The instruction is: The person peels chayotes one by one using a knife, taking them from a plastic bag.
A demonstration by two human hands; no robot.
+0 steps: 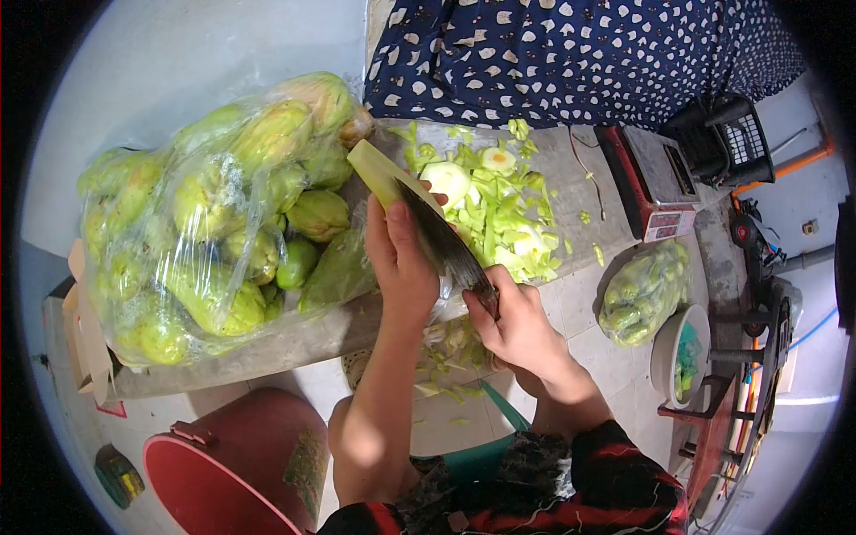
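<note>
Rough, matt bench (580, 178), thin shiny plastic bag (165, 263) on the bench, streaky metal knife (439, 239) over it, smooth plastic bucket (263, 446) below it, wrinkly matt cloth (553, 62) behind it

fruit (318, 215) in a bag (192, 259), left of peelings (499, 218) on a slab (562, 169), scale (660, 169) to the right

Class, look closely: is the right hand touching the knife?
Touching. The head view shows the right hand closed around the knife at the end nearer the wearer.
</note>
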